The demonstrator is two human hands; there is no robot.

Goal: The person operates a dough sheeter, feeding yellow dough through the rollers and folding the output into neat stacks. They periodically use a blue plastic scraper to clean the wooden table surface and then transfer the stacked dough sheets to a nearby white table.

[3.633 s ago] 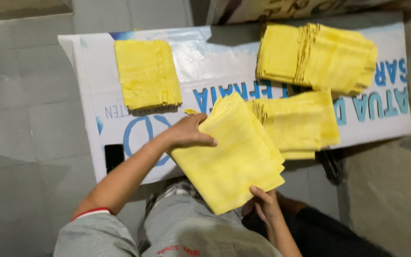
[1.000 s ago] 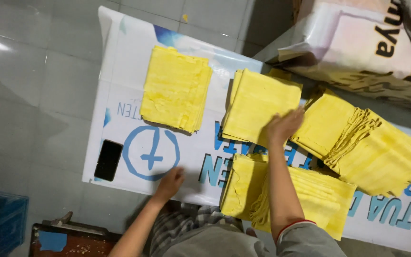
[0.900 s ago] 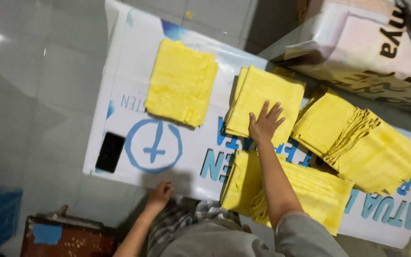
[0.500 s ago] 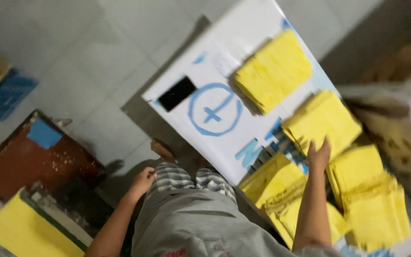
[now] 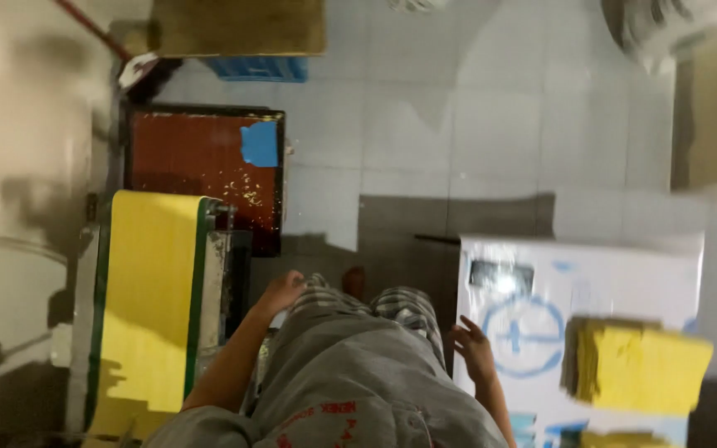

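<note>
Closest to the camera is the person's grey shirt and checked shorts. The left hand rests by the left knee, just beside the machine. It holds nothing, and its fingers look loosely curled, though the picture is too blurry to be sure. The right hand is open with fingers spread a little. It holds nothing and touches the near edge of the white board with blue printing that serves as a table.

On that board lies one stack of yellow folded cloths. It sits to the right of the right hand, near but not touching. Its long side runs left to right in the picture. The right hand is much nearer to it than the left hand. A second bit of yellow cloth peeks in at the bottom edge. One small dark phone lies at the far left corner of the board.

On the left side, next to the left hand, stands one machine with a long yellow sheet lying on it, running away from the person. Farther off is one brown-red flat box with a blue patch. Behind it sit a blue crate and a brown cardboard piece on the pale tiled floor.
</note>
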